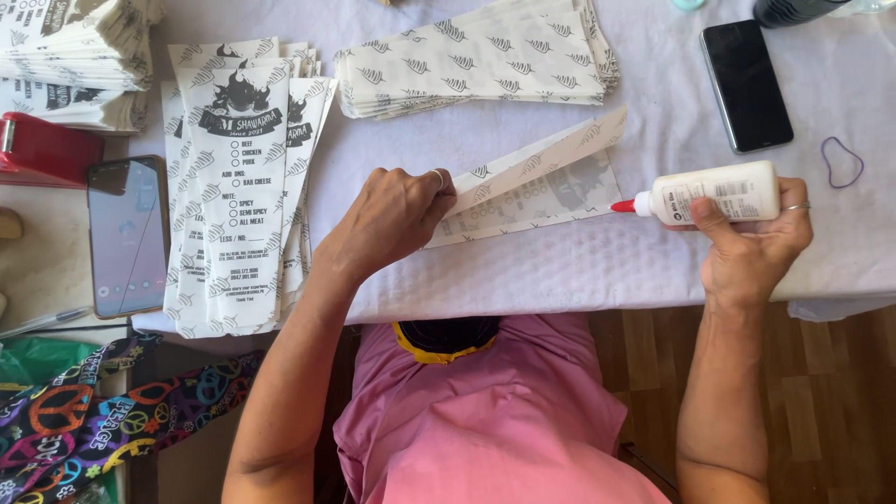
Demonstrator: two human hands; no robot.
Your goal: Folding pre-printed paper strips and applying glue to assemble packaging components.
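Left hand [392, 219] pins folded paper sleeve [527, 187] flat; right hand [747, 233] clamped on glue bottle [714, 194], red nozzle at flap edge. Risk: oversqueeze smears glue onto table [579, 261]; flap springs open.

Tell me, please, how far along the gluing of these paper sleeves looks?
Done, apparently: a fanned stack of folded sleeves at the back. In hand: the left hand pins one folded sheet while the right hand aims the glue bottle at its edge. Left: the printed flat sheets piled beside it.

It looks like a home workspace for food packaging: stacks of printed paper sleeves [238, 177] cover a cloth-draped surface [523, 271] above wooden flooring [803, 401], phones [745, 84] lying about.
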